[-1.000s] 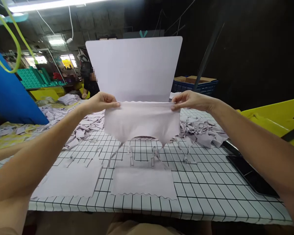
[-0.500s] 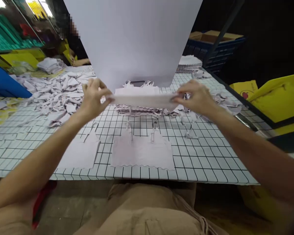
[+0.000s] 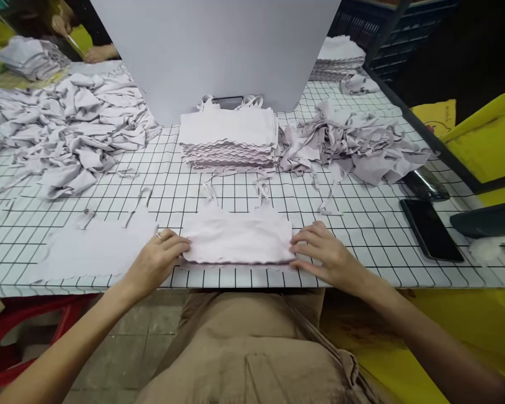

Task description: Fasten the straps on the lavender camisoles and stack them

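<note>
A pale pinkish-white camisole top [image 3: 238, 238] with thin straps and a wavy hem lies flat at the table's front edge, apparently on top of another. My left hand [image 3: 160, 261] pinches its left side near the lower corner. On the opposite side, the fingers of my right hand [image 3: 326, 255] grip its right edge, and the fabric is stretched level between both hands. To the left lies a second camisole top [image 3: 95, 247], spread flat with its straps pointing away from me. Beyond the held garment stands a neat stack of camisole tops [image 3: 229, 129] with wavy edges.
A loose heap of pale fabric [image 3: 88, 118] covers the left; a crumpled pile [image 3: 353, 143] lies right of the stack. A large white panel [image 3: 223, 50] rises behind it. At right is a black phone [image 3: 431, 230]. A co-worker's hands [image 3: 96, 53] show at upper left.
Both hands have come down and toward me from above the stack, bringing the camisole top onto the table at the front. The view has tilted downward.
</note>
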The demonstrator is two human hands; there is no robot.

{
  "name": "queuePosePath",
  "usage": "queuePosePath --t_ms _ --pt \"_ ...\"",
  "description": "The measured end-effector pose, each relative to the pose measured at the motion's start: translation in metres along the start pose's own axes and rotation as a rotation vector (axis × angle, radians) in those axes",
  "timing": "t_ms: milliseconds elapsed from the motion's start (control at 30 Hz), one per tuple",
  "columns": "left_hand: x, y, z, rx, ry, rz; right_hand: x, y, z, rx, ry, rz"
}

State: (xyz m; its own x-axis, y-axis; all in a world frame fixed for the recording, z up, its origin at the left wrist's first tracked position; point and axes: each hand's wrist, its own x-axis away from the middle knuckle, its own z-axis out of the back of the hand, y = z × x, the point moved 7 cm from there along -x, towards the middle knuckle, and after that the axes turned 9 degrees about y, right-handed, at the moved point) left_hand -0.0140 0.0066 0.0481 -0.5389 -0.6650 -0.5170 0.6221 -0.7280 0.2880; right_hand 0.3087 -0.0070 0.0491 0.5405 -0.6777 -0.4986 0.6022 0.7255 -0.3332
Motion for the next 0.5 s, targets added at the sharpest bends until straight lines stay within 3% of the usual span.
queuePosePath --t_ms 67,133,267,400,500 --pt "0.009 0.003 -0.007 0.037 -0.038 0.059 0.007 -0.004 -0.010 0.063 -0.075 0.037" --pt "0.007 -0.003 -0.010 0.089 -0.006 0.140 -0.005 0.000 -0.014 0.075 -0.054 0.033" --pt "-0.020 -0.043 -0.012 0.148 0.107 0.372 -0.085 0.027 -0.027 -0.026 0.054 -0.090" --pt "-0.048 -0.079 -0.027 0.214 0.168 0.539 -0.184 0.042 -0.084 -0.135 -0.082 -0.196" --pt "-0.058 -0.068 -0.052 0.276 0.133 0.444 -0.230 0.041 -0.136 -0.015 -0.247 -0.262"
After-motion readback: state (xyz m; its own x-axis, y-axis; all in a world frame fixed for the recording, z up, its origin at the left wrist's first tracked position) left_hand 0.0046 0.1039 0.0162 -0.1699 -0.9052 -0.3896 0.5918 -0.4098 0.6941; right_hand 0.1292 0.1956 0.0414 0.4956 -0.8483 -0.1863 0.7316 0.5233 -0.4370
